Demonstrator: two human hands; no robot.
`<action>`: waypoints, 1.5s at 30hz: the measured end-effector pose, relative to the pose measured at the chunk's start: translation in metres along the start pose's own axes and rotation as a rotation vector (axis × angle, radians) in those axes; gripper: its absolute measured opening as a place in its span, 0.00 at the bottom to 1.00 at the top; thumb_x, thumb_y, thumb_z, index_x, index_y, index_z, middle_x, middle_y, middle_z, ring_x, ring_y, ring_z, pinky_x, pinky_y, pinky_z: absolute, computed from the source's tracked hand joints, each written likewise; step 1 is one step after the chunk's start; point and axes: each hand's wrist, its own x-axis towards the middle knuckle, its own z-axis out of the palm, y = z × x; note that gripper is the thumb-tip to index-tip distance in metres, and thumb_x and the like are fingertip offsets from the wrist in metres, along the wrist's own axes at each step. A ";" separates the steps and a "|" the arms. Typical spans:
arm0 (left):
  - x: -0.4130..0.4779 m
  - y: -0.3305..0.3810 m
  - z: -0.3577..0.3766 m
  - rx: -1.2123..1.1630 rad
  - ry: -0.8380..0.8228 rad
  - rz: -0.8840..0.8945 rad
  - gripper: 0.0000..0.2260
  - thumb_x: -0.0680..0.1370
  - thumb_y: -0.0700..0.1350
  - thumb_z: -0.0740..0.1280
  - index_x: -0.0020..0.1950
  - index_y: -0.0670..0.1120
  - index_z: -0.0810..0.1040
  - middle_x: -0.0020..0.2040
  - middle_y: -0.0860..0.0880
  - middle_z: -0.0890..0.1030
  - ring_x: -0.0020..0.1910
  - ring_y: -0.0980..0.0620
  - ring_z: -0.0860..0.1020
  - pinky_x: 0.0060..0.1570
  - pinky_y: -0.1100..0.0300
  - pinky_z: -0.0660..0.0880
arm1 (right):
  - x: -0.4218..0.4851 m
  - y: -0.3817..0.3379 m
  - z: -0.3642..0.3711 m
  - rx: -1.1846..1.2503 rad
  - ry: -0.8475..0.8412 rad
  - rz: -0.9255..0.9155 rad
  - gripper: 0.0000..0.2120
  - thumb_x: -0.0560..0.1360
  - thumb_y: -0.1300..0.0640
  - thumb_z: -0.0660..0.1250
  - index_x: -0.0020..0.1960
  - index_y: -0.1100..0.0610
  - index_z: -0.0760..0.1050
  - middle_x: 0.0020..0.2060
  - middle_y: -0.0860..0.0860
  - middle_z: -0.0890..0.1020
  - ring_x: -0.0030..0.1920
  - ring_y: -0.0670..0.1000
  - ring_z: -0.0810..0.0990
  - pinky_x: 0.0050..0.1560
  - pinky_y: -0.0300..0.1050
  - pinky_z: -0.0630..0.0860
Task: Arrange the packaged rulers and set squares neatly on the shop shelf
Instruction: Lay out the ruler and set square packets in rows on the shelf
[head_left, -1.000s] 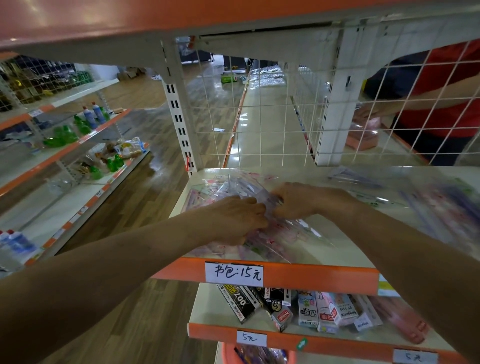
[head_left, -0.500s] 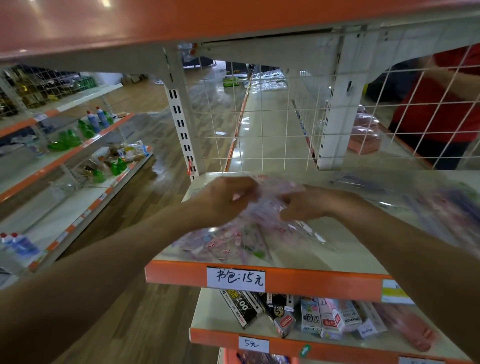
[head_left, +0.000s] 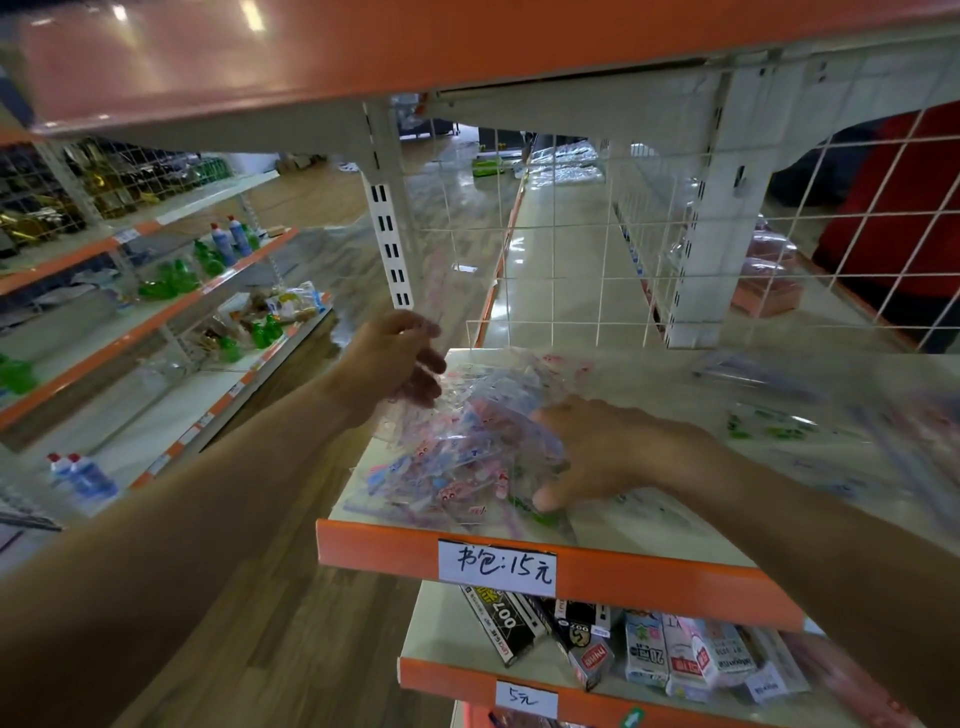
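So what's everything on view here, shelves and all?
Pile of clear plastic ruler packets: many, pink-and-blue print, left end of shelf.
Lifted clear packet: one, held up at shelf's left edge.
Loose clear packets: several, some green print, farther right on shelf.
Cream shelf with orange lip: one, centre.
White handwritten price label: one, on the lip.
Black boxes: a few, shelf below.
White cartons: several, shelf below, right of the boxes.
Green bottles: several, far left shelving.
White wire mesh: one, behind shelf.
Left hand: pinches lifted packet.
Right hand: on the pile, fingers partly hidden.
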 end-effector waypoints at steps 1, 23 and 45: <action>0.003 -0.005 -0.003 0.034 -0.002 -0.021 0.05 0.81 0.39 0.59 0.54 0.41 0.73 0.37 0.41 0.78 0.26 0.48 0.77 0.27 0.55 0.77 | 0.001 -0.001 0.003 -0.031 0.005 -0.002 0.38 0.68 0.37 0.68 0.72 0.49 0.59 0.69 0.51 0.65 0.65 0.54 0.68 0.58 0.50 0.71; 0.031 -0.047 0.016 0.755 -0.291 -0.003 0.12 0.72 0.44 0.72 0.53 0.44 0.78 0.46 0.47 0.78 0.39 0.54 0.76 0.37 0.64 0.75 | 0.084 0.048 -0.024 0.491 0.185 0.134 0.19 0.78 0.48 0.62 0.62 0.60 0.75 0.62 0.57 0.77 0.61 0.56 0.75 0.56 0.46 0.70; 0.011 -0.048 -0.053 0.497 -0.226 -0.281 0.07 0.74 0.40 0.71 0.50 0.40 0.77 0.34 0.46 0.76 0.27 0.54 0.73 0.29 0.60 0.71 | 0.047 0.002 -0.008 0.446 0.279 -0.078 0.18 0.75 0.58 0.66 0.64 0.53 0.75 0.63 0.51 0.77 0.60 0.49 0.75 0.52 0.40 0.69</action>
